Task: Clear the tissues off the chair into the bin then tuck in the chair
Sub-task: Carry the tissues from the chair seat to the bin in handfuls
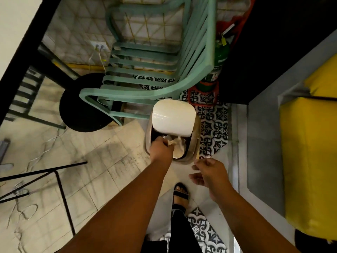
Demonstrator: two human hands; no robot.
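A small bin (pixel 196 141) stands on the floor in front of me, its white lid (pixel 173 116) tipped up. My left hand (pixel 160 147) reaches into the bin's mouth, fingers closed on crumpled white tissues (pixel 177 144) at the opening. My right hand (pixel 207 172) hovers just right of the bin's near rim, fingers loosely apart and holding nothing. The mint green slatted chair (pixel 145 70) stands directly behind the bin, and I see no tissues on its seat.
A black round table base (pixel 80 110) sits left of the chair under a dark-edged table (pixel 21 57). A green fire extinguisher (pixel 217 66) stands right of the chair. A yellow cushioned bench (pixel 310 152) fills the right side. Thin black metal legs (pixel 60 189) cross the floor at lower left. My sandalled foot (pixel 180 192) is below the bin.
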